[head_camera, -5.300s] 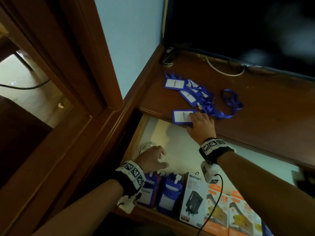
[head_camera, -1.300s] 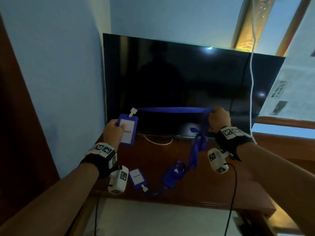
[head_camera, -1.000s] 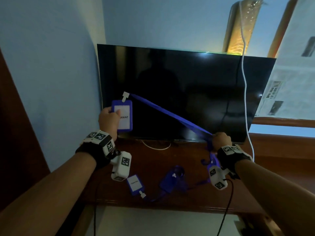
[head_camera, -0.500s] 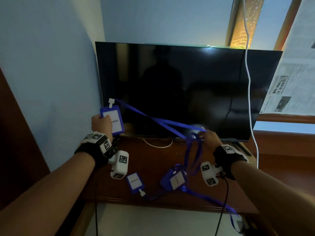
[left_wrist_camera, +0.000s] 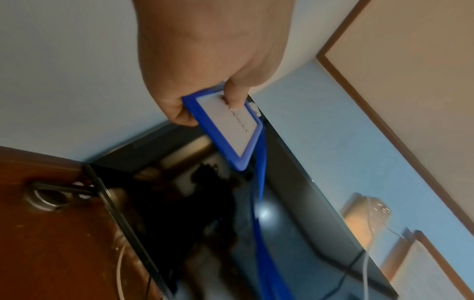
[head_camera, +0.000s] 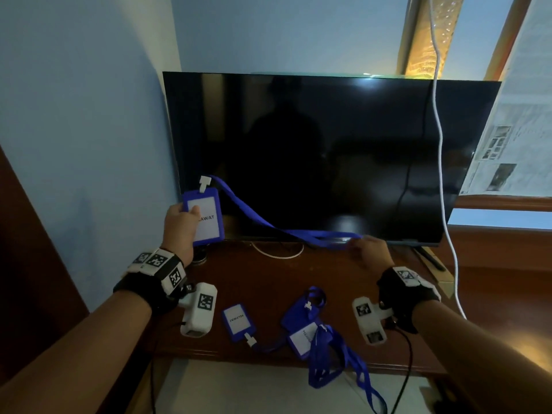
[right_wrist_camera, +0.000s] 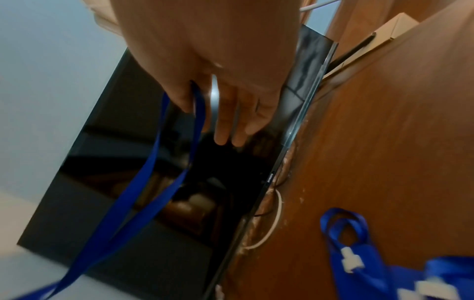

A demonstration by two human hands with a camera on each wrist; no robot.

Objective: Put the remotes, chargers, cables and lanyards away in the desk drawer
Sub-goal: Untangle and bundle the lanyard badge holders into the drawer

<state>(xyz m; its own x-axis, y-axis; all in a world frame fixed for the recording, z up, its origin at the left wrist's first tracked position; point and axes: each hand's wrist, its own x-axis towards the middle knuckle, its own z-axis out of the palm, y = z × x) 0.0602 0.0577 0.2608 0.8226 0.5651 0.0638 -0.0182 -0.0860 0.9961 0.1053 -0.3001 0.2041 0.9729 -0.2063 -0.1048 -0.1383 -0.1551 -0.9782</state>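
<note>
My left hand (head_camera: 188, 215) grips a blue badge holder (head_camera: 206, 218) with a white card, held upright in front of the TV's lower left corner. In the left wrist view the thumb presses on the card face (left_wrist_camera: 231, 125). Its blue strap (head_camera: 268, 225) sags rightwards to my right hand (head_camera: 357, 243), which pinches the doubled strap end above the desk. The right wrist view shows the strap (right_wrist_camera: 153, 172) leaving between thumb and forefinger, with the other fingers straight. Another badge (head_camera: 237, 321) and a tangle of lanyards (head_camera: 304, 327) lie on the desk front, their straps (head_camera: 337, 363) hanging over the edge.
A dark TV (head_camera: 328, 153) stands at the back of the brown desk (head_camera: 268, 282). A white cable (head_camera: 442, 174) hangs down at its right, and another white cable (head_camera: 277, 253) loops under the screen. A pale surface (head_camera: 239, 383) shows below the desk's front edge. The wall is close on the left.
The loop that hung from my right hand has dropped off, and the loose lanyards now lie on the desk front with straps over the edge. Only the held lanyard's strap spans between my hands.
</note>
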